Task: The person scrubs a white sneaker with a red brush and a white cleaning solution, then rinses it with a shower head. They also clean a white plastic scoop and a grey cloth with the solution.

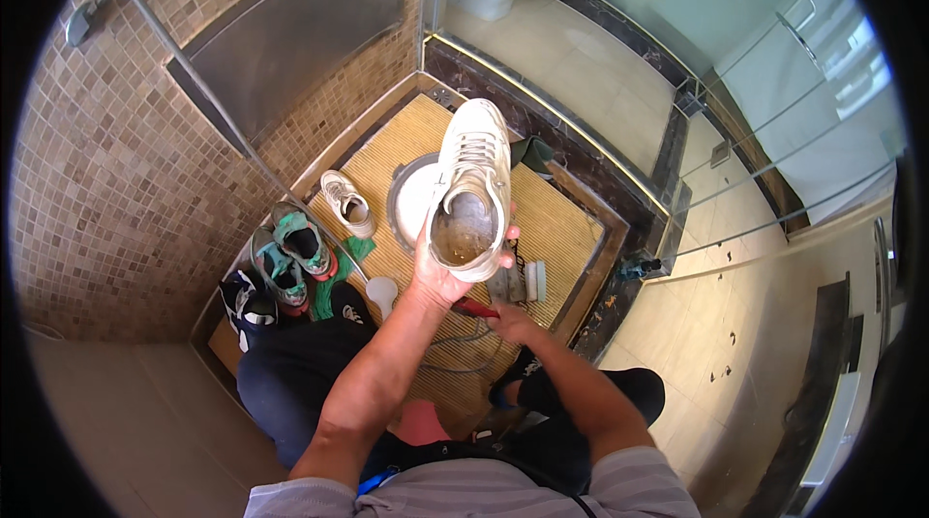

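My left hand (pixel 442 278) grips a white lace-up sneaker (pixel 474 155) by its heel, toe pointing away and the worn insole showing. Lower down and to the right, my right hand (pixel 517 325) is closed around the red handle (pixel 476 307) of a tool. The tool's far end is hidden, so I cannot tell its kind. Beside it on the slatted mat lies a white-bristled brush (pixel 535 282). Partly behind the held sneaker stands a grey basin (pixel 395 204) of white suds. The other white sneaker (pixel 346 204) rests left of the basin.
Green-and-grey sneakers (pixel 293 239) and black-and-white shoes (pixel 247 303) line the left wall. Near them are a green cloth (pixel 334 288) and a white scoop (pixel 382 294). A shower hose (pixel 203 83) hangs down the mosaic wall. A dark stone curb (pixel 542 126) borders the mat (pixel 571 228).
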### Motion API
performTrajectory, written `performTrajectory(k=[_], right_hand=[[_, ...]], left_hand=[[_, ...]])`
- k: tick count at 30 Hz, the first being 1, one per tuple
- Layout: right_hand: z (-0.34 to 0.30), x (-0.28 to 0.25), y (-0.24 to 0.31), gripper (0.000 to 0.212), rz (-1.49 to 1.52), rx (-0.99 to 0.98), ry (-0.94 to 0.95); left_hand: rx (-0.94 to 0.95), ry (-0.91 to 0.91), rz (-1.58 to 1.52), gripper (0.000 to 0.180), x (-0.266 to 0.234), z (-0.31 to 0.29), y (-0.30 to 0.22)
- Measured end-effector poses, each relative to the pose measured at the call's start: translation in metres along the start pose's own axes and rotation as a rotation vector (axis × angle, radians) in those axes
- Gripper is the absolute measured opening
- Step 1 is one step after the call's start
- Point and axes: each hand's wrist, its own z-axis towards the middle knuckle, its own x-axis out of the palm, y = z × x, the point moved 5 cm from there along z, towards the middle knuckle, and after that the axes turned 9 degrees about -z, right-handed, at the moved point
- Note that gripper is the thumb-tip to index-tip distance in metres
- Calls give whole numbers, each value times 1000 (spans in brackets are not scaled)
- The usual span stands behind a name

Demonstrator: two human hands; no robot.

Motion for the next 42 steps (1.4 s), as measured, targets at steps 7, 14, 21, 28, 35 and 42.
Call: performTrajectory(k=[7, 14, 21, 28, 35, 42], right_hand=[[12, 86, 8, 33, 274, 91, -176], [6, 104, 8, 30, 39, 183, -24], [-14, -74, 91, 75, 1194, 223, -237], [-147, -230, 226, 99, 900, -334, -342], [-100, -171, 210, 74, 1464, -430, -390], [-162, -196, 235, 54, 251, -238, -761]], left_hand=[[76, -55, -59, 65, -33, -6, -24], [136, -203, -24, 63, -56, -9, -35], [132, -125, 83, 59, -41, -14, -39], [289, -137, 265, 64, -12, -24, -34], [206, -136, 495, 67, 7, -46, -1], [260, -77, 198, 63, 4, -72, 17]])
